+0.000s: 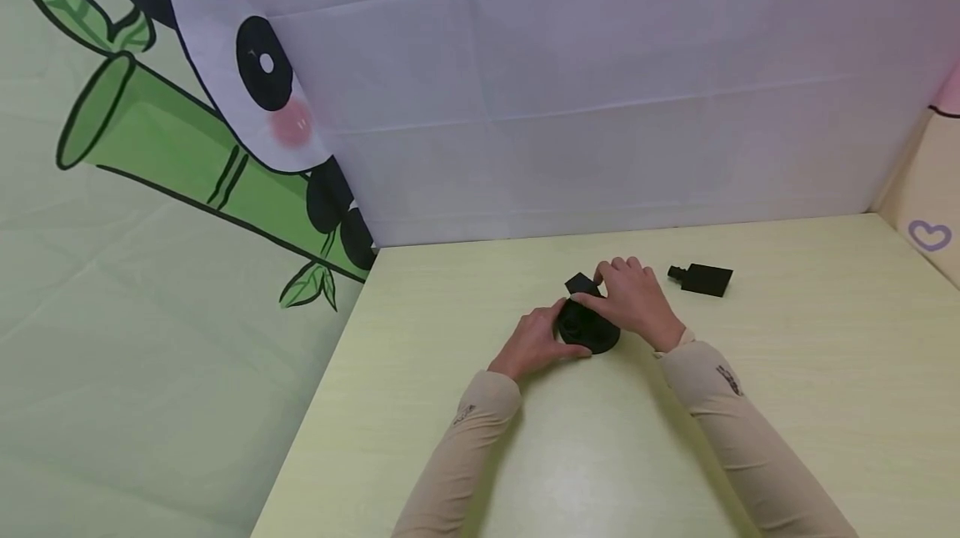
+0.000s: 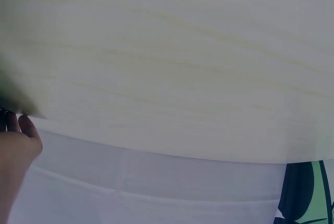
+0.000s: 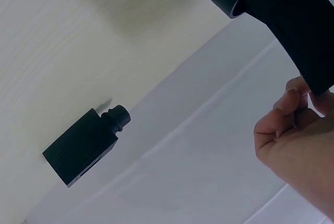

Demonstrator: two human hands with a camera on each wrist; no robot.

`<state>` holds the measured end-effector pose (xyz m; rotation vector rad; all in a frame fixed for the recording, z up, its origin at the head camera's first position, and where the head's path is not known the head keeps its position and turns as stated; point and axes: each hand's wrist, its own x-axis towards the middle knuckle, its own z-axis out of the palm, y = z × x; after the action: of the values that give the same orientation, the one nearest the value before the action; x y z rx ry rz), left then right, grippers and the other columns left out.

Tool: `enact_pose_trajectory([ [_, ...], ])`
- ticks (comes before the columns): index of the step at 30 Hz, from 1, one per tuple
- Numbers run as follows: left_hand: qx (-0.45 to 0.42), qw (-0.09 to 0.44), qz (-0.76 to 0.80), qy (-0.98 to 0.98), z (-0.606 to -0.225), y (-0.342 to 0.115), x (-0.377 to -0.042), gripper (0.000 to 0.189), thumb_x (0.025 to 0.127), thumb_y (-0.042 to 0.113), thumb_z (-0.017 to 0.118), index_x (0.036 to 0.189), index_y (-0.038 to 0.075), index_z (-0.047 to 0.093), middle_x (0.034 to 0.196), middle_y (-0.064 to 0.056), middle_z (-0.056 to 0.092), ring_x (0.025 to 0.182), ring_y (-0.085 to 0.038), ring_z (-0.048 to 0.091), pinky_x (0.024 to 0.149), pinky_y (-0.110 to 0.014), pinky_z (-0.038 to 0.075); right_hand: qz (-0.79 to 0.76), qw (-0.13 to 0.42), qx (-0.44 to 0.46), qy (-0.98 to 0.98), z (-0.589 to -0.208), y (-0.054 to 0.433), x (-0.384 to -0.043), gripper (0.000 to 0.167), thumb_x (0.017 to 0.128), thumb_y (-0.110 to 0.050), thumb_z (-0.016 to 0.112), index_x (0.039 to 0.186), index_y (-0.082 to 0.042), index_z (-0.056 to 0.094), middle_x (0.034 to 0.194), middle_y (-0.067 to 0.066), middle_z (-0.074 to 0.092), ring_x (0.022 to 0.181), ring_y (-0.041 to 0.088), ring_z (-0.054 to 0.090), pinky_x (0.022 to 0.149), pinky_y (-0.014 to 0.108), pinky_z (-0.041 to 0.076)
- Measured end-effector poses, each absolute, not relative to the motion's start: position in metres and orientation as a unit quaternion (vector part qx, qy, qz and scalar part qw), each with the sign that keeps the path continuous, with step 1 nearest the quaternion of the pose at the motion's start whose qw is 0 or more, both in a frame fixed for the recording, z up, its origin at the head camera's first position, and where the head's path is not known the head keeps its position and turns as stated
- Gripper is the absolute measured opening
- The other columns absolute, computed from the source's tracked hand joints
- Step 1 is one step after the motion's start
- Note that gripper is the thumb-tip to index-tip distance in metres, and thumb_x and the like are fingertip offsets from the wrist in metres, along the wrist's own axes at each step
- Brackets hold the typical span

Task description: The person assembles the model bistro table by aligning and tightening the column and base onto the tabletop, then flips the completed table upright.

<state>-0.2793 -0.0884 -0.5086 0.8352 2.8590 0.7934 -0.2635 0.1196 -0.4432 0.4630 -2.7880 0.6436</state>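
In the head view a black device [image 1: 592,336] with a rounded body and a square-ended part [image 1: 581,284] is at the middle of the table. My left hand [image 1: 536,342] grips its rounded body from the left, thumb on the near side. My right hand [image 1: 633,296] holds the upper part from the right, thumb across it. The right wrist view shows the device's long flat arm [image 3: 297,23] and a hollow round end, with the right fingers [image 3: 284,112] at the arm's tip. The left wrist view catches little of the left hand [image 2: 18,143]; its grip is cut off there.
A black box with a ribbed round neck [image 1: 705,279] lies on the pale wooden table [image 1: 810,371], to the right of my right hand. White cloth [image 1: 600,87] hangs behind the table's back edge. A printed green cloth [image 1: 135,313] hangs at the left.
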Motion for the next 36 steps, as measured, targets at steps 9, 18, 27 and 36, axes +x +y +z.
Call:
enact_pose_trajectory([
  [9,0.260,0.039,0.261,0.929,-0.5078,-0.0875,-0.2794,0.086,0.084,0.053,0.084,0.151,0.014,0.050,0.134,-0.006,0.064,0.121,-0.020,0.060,0.105,-0.038,0.047,0.230,0.105,0.198,-0.947,-0.4433,0.1223,-0.2655,0.052,0.100,-0.034,0.068,0.138,0.000,0.061,0.105,0.019,0.060,0.096,0.039,0.051,0.079,0.054,0.042],
  [18,0.263,0.037,0.265,0.927,-0.5078,-0.0881,-0.2783,0.085,0.084,0.053,0.084,0.151,0.014,0.050,0.132,-0.006,0.065,0.120,-0.020,0.060,0.104,-0.039,0.047,0.227,0.099,0.220,-0.943,-0.4428,0.1210,-0.2708,0.049,0.101,-0.035,0.068,0.133,0.001,0.063,0.100,0.019,0.057,0.090,0.037,0.049,0.076,0.052,0.044],
  [27,0.259,0.037,0.264,0.928,-0.5090,-0.0880,-0.2790,0.089,0.084,0.056,0.083,0.154,0.013,0.047,0.135,-0.007,0.063,0.122,-0.021,0.060,0.104,-0.039,0.047,0.240,0.086,0.211,-0.944,-0.4413,0.1198,-0.2721,0.047,0.101,-0.029,0.068,0.136,0.002,0.061,0.097,0.016,0.056,0.090,0.036,0.049,0.077,0.052,0.043],
  [36,0.265,0.028,0.263,0.927,-0.5109,-0.0893,-0.2807,0.086,0.083,0.056,0.084,0.150,0.014,0.050,0.130,-0.005,0.065,0.118,-0.019,0.061,0.102,-0.037,0.048,0.248,0.090,0.177,-0.948,-0.4413,0.1156,-0.2735,0.043,0.102,-0.030,0.066,0.130,0.002,0.063,0.111,0.024,0.058,0.100,0.043,0.049,0.083,0.056,0.042],
])
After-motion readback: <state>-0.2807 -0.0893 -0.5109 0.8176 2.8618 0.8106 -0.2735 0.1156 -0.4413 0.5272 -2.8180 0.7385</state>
